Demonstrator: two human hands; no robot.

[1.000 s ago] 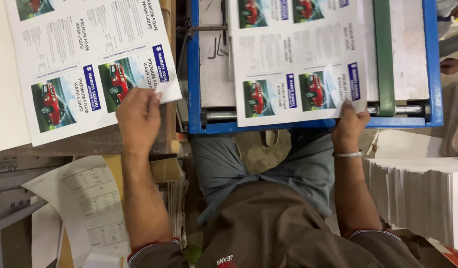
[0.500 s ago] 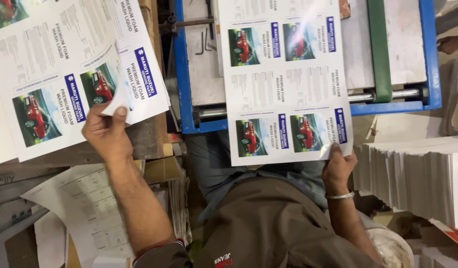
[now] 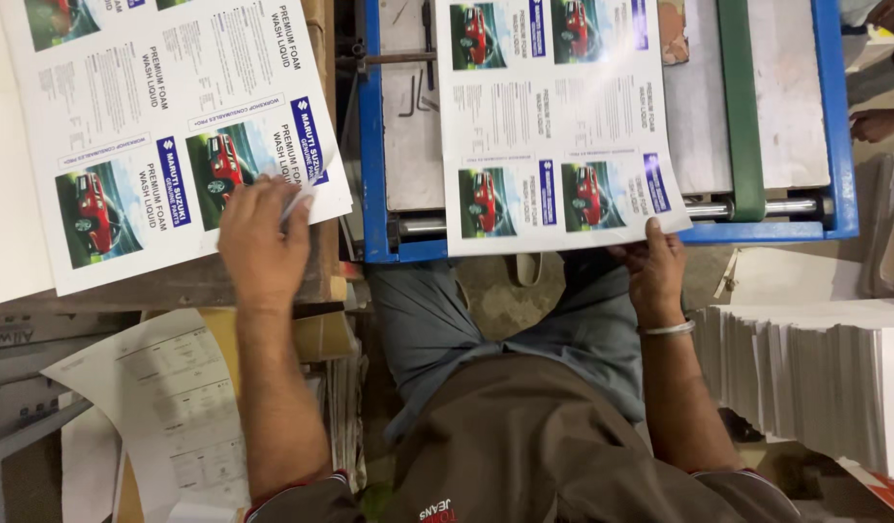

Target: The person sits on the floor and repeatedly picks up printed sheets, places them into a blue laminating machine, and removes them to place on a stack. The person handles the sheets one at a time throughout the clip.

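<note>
My left hand [image 3: 263, 242] rests on the near corner of a stack of printed sheets [image 3: 166, 126] with red car pictures, fingers pinching the corner of the top sheet. My right hand [image 3: 652, 269] grips the near right corner of another printed sheet [image 3: 554, 116] of the same kind. That sheet lies over the grey bed of a blue-framed machine [image 3: 374, 145] and overhangs its front edge.
A green strap [image 3: 739, 107] runs across the machine bed above a metal roller [image 3: 786, 206]. A tall pile of white paper [image 3: 815, 378] stands at my right. Loose printed pages [image 3: 166, 407] and cardboard lie at lower left. Another person's foot [image 3: 878, 124] shows at the far right.
My right hand pulled its sheet toward me off the machine, then slid it back over the bed. My left hand stayed on the left stack's corner. The camera shifted.
</note>
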